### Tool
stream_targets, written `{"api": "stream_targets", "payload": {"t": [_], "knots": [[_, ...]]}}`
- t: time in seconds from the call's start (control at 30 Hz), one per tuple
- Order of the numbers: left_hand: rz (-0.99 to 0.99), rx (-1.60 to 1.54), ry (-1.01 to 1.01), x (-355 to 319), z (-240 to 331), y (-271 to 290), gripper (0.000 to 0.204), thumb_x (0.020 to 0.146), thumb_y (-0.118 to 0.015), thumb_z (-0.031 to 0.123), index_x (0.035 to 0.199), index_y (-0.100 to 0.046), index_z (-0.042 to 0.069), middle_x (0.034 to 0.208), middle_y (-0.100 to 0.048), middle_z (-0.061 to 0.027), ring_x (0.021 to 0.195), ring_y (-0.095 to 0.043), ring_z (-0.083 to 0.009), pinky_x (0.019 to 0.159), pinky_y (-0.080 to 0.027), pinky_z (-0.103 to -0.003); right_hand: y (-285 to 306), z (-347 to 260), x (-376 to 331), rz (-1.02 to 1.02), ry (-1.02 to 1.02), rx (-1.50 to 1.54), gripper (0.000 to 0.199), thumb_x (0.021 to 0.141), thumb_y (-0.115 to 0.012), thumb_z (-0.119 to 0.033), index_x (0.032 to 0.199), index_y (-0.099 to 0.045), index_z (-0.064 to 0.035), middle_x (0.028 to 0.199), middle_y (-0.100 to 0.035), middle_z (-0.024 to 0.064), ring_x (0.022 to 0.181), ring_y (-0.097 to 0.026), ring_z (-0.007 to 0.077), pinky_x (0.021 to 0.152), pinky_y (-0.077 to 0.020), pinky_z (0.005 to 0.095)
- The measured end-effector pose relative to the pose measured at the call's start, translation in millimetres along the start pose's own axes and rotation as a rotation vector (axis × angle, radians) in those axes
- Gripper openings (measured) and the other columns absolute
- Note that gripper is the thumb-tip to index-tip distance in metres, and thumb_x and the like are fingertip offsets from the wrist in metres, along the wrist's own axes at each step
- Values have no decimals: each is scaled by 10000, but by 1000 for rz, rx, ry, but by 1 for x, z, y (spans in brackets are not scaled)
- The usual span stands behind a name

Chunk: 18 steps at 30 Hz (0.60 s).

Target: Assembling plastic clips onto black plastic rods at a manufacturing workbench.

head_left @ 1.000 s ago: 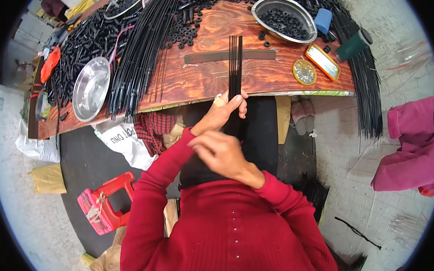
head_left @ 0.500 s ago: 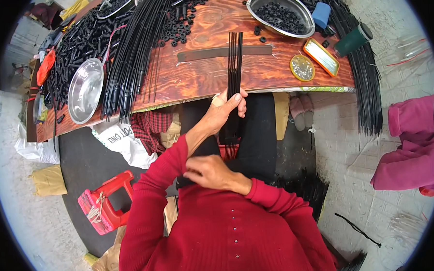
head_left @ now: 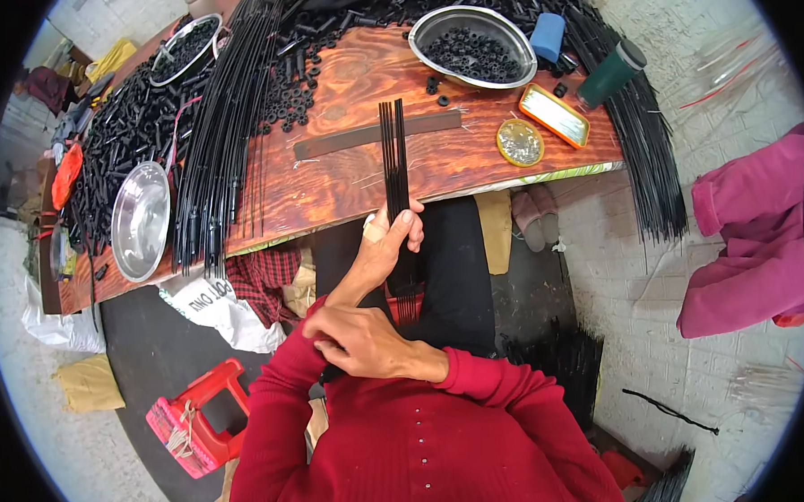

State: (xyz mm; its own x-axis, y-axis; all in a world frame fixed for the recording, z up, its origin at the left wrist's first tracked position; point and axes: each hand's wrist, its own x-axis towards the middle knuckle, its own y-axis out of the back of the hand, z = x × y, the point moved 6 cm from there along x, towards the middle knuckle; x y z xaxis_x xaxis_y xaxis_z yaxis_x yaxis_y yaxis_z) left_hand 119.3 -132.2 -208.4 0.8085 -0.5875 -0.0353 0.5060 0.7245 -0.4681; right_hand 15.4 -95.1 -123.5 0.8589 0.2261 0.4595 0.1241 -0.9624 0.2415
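Note:
My left hand [head_left: 392,236] is closed around a small bundle of thin black rods [head_left: 395,153], just in front of the table's near edge. The rods stand out above the fist over the table, and their lower ends show below it, over my lap. A pale wrap is on a finger of that hand. Across my body reaches my right hand [head_left: 366,340], with its fingers curled at the red left sleeve [head_left: 286,368] near the forearm. The fingertips seem to grip the knit there, though they are partly hidden.
On the wooden table [head_left: 341,83] lie a dark flat strip [head_left: 379,133], a large bundle of black rods [head_left: 222,142], a steel bowl of black rings [head_left: 474,50], an empty metal bowl [head_left: 141,222], a yellow round tin [head_left: 519,143] and a green bottle [head_left: 611,74]. A red stool [head_left: 203,421] stands lower left.
My right hand has moved onto the left sleeve, its fingers curling at the cloth. My left hand still holds the rods. The whole view has shifted, with the table lower and further left.

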Motion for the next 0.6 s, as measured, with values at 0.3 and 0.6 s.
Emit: {"api": "stream_targets", "payload": {"t": [0.3, 0.6], "knots": [[35, 72, 0, -6, 8, -4, 265, 1043, -498, 250, 1137, -516, 3, 742, -526, -40, 674, -512, -120, 651, -478, -288, -43, -9, -18, -517, 384, -227, 337, 803, -608, -109, 1131, -564, -46, 851, -564, 94, 750, -613, 276, 626, -502, 392], [-135, -2, 37, -20, 24, -1, 256, 1045, -491, 270, 1134, -538, 34, 818, -571, -44, 813, -564, -150, 784, -488, -321, 132, 57, -25, 318, -505, 127, 184, 937, -602, -54, 1106, -585, 17, 950, -672, 87, 802, -660, 134, 750, -536, 294]]}}
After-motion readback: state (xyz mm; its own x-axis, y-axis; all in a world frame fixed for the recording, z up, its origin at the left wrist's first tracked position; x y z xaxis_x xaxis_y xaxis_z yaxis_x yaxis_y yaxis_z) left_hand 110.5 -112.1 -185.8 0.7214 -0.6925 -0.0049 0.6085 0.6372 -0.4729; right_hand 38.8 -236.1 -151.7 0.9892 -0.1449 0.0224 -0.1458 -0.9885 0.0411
